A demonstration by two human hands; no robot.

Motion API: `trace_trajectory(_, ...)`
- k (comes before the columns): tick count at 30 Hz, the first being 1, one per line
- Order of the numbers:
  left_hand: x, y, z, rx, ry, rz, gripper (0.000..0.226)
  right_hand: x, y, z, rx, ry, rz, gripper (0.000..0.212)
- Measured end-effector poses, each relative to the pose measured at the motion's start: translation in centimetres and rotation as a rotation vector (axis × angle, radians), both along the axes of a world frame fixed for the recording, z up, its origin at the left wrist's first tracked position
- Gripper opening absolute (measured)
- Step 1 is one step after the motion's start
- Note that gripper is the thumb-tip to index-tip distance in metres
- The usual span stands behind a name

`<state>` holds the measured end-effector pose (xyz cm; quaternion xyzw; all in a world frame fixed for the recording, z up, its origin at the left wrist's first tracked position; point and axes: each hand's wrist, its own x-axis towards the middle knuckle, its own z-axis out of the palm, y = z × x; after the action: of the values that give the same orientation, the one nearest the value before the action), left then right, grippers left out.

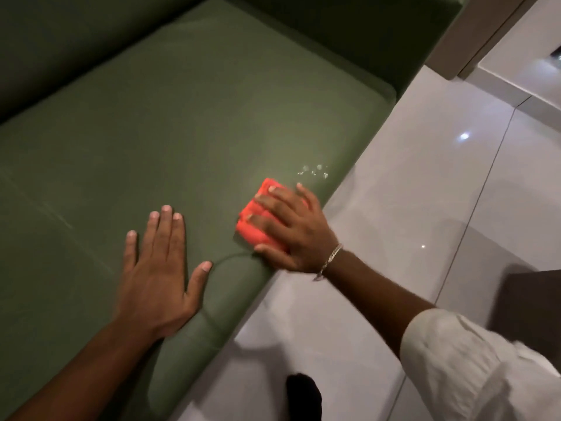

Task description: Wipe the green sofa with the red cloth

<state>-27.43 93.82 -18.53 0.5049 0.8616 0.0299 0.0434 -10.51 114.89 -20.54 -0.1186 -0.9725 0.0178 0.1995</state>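
The green sofa (182,123) fills the left and middle of the view, its seat cushion running to a rounded front edge. A folded red cloth (258,229) lies on the seat near that edge. My right hand (291,226) presses flat on top of the cloth, fingers spread over it, a bracelet at the wrist. Just beyond the cloth sits a small patch of pale droplets or crumbs (314,171) on the cushion. My left hand (158,268) rests flat on the seat to the left of the cloth, fingers apart, holding nothing.
A glossy white tiled floor (425,192) lies to the right of the sofa. A dark piece of furniture (531,305) stands at the right edge. My dark-socked foot (303,396) shows at the bottom. A beige wall base (473,34) is at the top right.
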Motion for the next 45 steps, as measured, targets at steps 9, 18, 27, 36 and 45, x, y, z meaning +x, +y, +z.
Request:
trace_trajectory(9,-1.8,3.6,0.4,-0.030,-0.001,0.012,0.087,0.2,5.4,-0.1,-0.024,0.063,-0.002,0.047)
trace_trajectory(18,-3.5,4.0,0.6,-0.036,-0.058,-0.038,0.089,-5.5,11.5,2.3,-0.252,-0.073,-0.647,0.051)
trace_trajectory(27,-16.8,6.7,0.5,-0.001,-0.025,0.102,0.091,-18.0,14.4,2.8,-0.185,-0.182,-0.428,0.050)
trace_trajectory(36,-21.8,8.0,1.7,0.055,-0.072,0.060,0.083,-31.0,11.8,3.0,-0.130,-0.183,-0.082,0.043)
trace_trajectory(45,-37.7,9.1,22.2,0.334,0.357,0.156,0.073,-44.6,12.3,16.9,-1.561,0.883,-0.528,0.020)
